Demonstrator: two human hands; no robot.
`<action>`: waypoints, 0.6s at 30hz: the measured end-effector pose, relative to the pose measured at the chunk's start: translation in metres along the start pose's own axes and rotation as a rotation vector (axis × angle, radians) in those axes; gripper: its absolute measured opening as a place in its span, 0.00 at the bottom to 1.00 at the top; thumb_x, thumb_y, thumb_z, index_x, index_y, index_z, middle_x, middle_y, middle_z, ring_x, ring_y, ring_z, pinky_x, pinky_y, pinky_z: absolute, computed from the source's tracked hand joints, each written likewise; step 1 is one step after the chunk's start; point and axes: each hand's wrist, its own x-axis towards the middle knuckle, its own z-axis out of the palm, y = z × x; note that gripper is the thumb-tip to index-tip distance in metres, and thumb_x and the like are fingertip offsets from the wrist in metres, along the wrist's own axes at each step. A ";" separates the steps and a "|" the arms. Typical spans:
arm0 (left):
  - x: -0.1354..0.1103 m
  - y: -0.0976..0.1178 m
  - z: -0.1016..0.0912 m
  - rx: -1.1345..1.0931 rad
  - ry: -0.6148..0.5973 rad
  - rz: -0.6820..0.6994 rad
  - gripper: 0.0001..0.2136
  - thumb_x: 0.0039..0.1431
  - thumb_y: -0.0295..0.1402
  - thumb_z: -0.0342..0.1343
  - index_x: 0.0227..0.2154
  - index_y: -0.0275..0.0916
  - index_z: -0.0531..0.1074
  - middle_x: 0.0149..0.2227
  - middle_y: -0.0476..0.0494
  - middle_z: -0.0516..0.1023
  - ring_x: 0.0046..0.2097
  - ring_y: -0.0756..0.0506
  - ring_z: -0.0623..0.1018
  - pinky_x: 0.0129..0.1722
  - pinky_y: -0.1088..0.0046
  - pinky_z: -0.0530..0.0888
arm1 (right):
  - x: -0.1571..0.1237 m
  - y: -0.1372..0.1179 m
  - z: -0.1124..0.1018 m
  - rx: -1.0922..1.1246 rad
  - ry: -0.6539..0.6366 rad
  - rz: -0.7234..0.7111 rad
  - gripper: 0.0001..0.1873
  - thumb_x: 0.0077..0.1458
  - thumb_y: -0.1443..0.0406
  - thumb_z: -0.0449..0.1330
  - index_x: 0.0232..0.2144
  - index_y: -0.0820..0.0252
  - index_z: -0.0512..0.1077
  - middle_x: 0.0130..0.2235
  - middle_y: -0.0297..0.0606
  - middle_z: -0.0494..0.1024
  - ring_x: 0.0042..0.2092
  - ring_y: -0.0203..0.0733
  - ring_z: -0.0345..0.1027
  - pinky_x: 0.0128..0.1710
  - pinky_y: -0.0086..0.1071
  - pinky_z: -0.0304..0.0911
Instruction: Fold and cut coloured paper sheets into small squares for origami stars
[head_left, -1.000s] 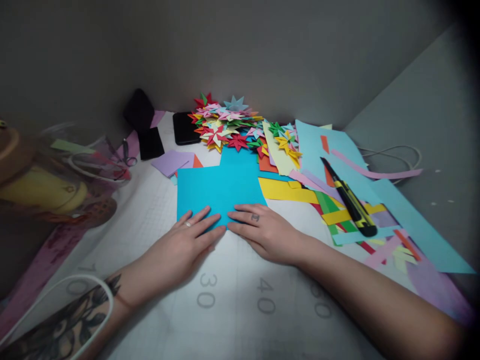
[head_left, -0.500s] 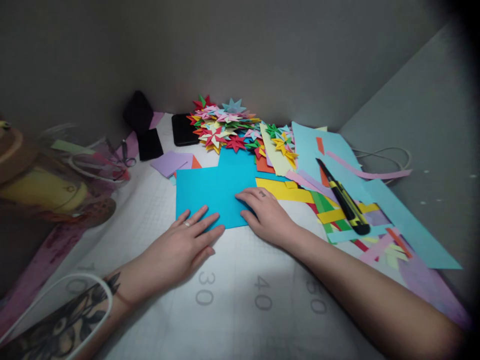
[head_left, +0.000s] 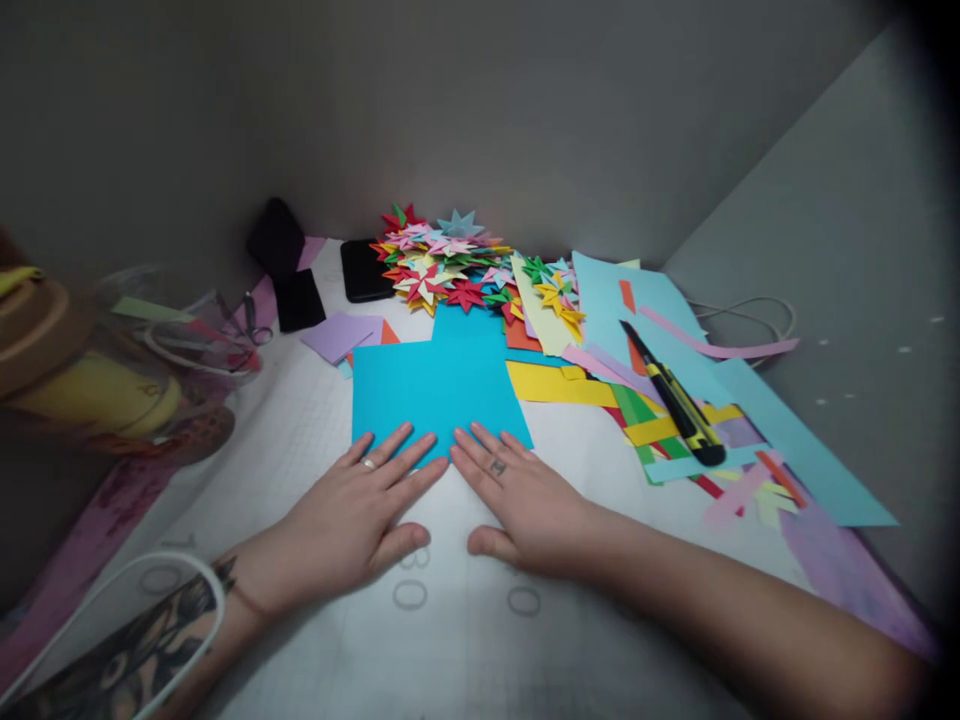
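Note:
A sheet of bright blue paper [head_left: 431,390] lies on the white gridded mat [head_left: 330,650]. Flat on its near left edge rests my left hand [head_left: 371,495], fingers spread and a ring on one of them. My right hand [head_left: 517,500] lies flat on the near right edge, its fingers stretched forward. The two index fingertips almost meet at the middle of that edge. Both hands hide parts of the paper's near border. Behind this sheet, more blue paper [head_left: 469,328] runs back under a heap of folded paper stars [head_left: 442,265].
To the right, a yellow-and-black utility knife [head_left: 679,400] lies over coloured paper strips and light blue sheets [head_left: 802,430]. A black phone [head_left: 365,270], purple paper squares [head_left: 341,335] and small scissors [head_left: 255,322] are at the back left. A jar-like container [head_left: 90,370] stands far left.
My right hand has moved down and left from the sheet's right side onto its near edge, and its fingers have flattened. My left hand stays nearly in place, its thumb spread wider.

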 end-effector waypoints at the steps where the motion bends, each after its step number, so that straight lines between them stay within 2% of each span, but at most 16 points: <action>1: -0.002 0.001 -0.001 0.018 -0.001 -0.006 0.29 0.64 0.48 0.45 0.65 0.47 0.50 0.67 0.42 0.54 0.66 0.35 0.55 0.59 0.50 0.60 | -0.005 -0.002 0.002 -0.009 0.018 0.020 0.45 0.58 0.47 0.54 0.66 0.69 0.48 0.67 0.52 0.45 0.68 0.58 0.36 0.63 0.53 0.47; 4: -0.010 0.010 -0.005 0.073 0.014 -0.072 0.28 0.61 0.43 0.50 0.62 0.37 0.58 0.63 0.37 0.61 0.63 0.34 0.63 0.56 0.54 0.66 | -0.020 -0.003 0.009 -0.082 0.142 0.101 0.38 0.59 0.50 0.53 0.63 0.71 0.56 0.65 0.53 0.54 0.66 0.58 0.46 0.61 0.50 0.56; 7: -0.017 0.024 -0.009 0.125 0.014 -0.219 0.24 0.58 0.37 0.53 0.56 0.32 0.67 0.59 0.30 0.68 0.57 0.32 0.71 0.48 0.55 0.72 | -0.032 0.003 0.015 -0.202 0.283 0.192 0.30 0.61 0.55 0.51 0.57 0.73 0.66 0.59 0.55 0.65 0.61 0.58 0.58 0.55 0.49 0.63; 10: -0.020 0.035 -0.014 0.206 -0.022 -0.339 0.22 0.56 0.35 0.53 0.51 0.26 0.71 0.53 0.20 0.72 0.50 0.27 0.75 0.37 0.53 0.76 | -0.038 0.011 0.014 -0.292 0.335 0.281 0.25 0.63 0.58 0.48 0.52 0.71 0.71 0.54 0.55 0.72 0.55 0.57 0.67 0.51 0.50 0.66; 12: -0.020 0.040 -0.018 0.282 -0.056 -0.365 0.21 0.57 0.36 0.52 0.48 0.24 0.72 0.49 0.17 0.74 0.45 0.26 0.77 0.31 0.54 0.76 | -0.039 0.015 0.010 -0.332 0.341 0.325 0.24 0.63 0.59 0.48 0.50 0.69 0.73 0.51 0.54 0.74 0.53 0.56 0.69 0.50 0.49 0.66; 18: -0.017 0.052 -0.033 0.446 -0.131 -0.413 0.17 0.59 0.37 0.50 0.32 0.26 0.76 0.33 0.22 0.77 0.30 0.34 0.77 0.22 0.61 0.72 | -0.034 0.019 -0.008 -0.381 0.346 0.373 0.19 0.61 0.60 0.51 0.39 0.68 0.78 0.44 0.51 0.80 0.46 0.52 0.74 0.45 0.41 0.67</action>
